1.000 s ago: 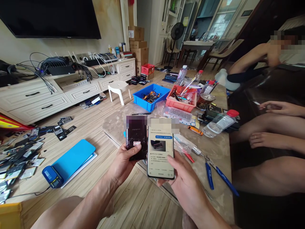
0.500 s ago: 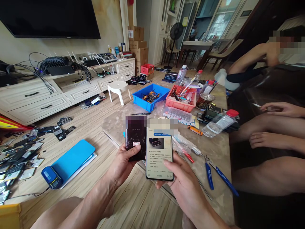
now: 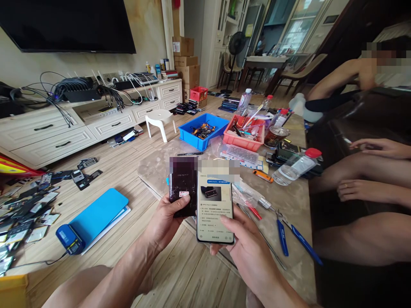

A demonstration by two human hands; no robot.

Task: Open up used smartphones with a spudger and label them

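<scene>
My left hand (image 3: 170,214) is closed around a dark OPPO phone (image 3: 183,177), its back turned to me. Cracks run across that back, and my thumb rests by a small red-and-white sticker (image 3: 184,194). Beside it, my right hand (image 3: 239,231) grips a second phone with a lit screen (image 3: 213,214). On that screen are lines of text and a picture of a phone, and my thumb lies at its right edge. Both phones are upright side by side over the near edge of the low table (image 3: 289,273). Blurred squares hide their upper ends.
On the table are a blue bin of small parts (image 3: 203,128), a red basket of tools (image 3: 244,132), blue-handled pliers (image 3: 282,235) and a clear bottle (image 3: 293,169). Phone parts (image 3: 28,214) and a blue pad (image 3: 99,218) lie on the floor. People sit at right.
Both phones stay in nearly the same place in my hands. The text on the lit screen has shifted very slightly.
</scene>
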